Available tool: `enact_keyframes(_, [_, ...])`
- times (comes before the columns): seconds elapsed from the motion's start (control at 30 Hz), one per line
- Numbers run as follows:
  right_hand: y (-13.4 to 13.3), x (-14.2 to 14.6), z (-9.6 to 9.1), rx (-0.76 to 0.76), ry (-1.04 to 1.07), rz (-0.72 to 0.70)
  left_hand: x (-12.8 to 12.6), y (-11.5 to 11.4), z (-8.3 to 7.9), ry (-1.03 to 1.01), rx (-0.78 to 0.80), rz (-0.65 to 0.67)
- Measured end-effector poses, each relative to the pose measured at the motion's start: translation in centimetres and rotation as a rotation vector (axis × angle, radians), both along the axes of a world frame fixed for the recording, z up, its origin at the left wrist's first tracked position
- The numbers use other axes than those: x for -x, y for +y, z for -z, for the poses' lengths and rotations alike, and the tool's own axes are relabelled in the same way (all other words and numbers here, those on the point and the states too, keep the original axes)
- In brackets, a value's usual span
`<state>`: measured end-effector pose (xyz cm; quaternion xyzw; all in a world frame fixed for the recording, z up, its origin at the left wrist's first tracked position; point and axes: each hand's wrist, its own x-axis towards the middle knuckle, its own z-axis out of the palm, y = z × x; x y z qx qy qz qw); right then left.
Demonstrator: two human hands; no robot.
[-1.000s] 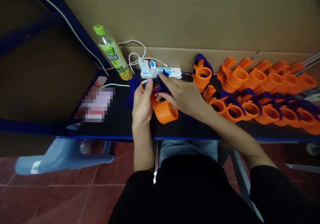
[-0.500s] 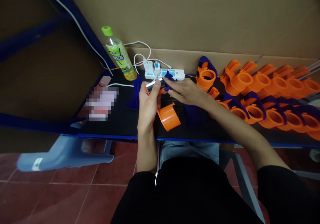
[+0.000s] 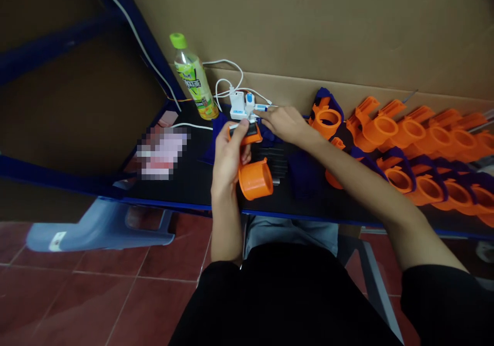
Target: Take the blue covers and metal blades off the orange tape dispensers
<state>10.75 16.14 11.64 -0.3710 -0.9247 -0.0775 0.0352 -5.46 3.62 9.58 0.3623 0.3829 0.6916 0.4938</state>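
On the black shelf [image 3: 185,192], near front edge: orange dispenser [image 3: 252,177], lifted off the surface, ring end toward the body, neck end up & away.
L hand [image 3: 227,156]: closed round the dispenser neck, thumb pressed on top by the toothed metal strip [image 3: 241,125]; held so prob. to steady the neck & turn its top face to the other hand.
R hand [image 3: 284,122]: reached across above the neck end, fingers stretched left, tips just beside the power strip [image 3: 241,110]; can't tell if pinching anything or just touching, as the tips are too small & blurred.
Black parts [image 3: 275,160]: small stack on the shelf just right of the ring, prob. parked there for a short reach from either hand.
Blue pieces [image 3: 304,174]: dark pile under the R forearm, beside the black stack; same short reach.
Rows of dispensers [image 3: 420,130]: 2 rows off to the right, rear row mostly bare orange, front row w/ blue covers; lined up along the shelf, apart from the working spot.
Bottle [image 3: 193,78]: upright at back-left, green cap on, near the strip & its white cables, well apart from both hands, so less likely to get knocked.
Stool [image 3: 100,230]: pale plastic, on the red tile floor below the shelf's left part.
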Motion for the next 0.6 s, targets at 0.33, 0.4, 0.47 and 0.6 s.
enact_keyframes(0.33, [-1.1,0.1,-1.0,0.255,0.428,-0.002,1.1,0.2,0.4,0.229,-0.014,0.112])
enact_keyframes(0.4, [-1.9,-0.4,-2.6,0.397,0.548,-0.186,1.2,0.1,0.3,0.294,-0.026,0.124])
enact_keyframes(0.47, [-2.9,-0.9,-3.7,0.479,0.587,-0.292,1.3,0.0,0.2,0.354,-0.038,0.146])
enact_keyframes(0.6, [-5.0,-1.9,-3.5,0.546,0.650,-0.295,1.2,-0.3,-0.1,0.409,-0.051,0.170])
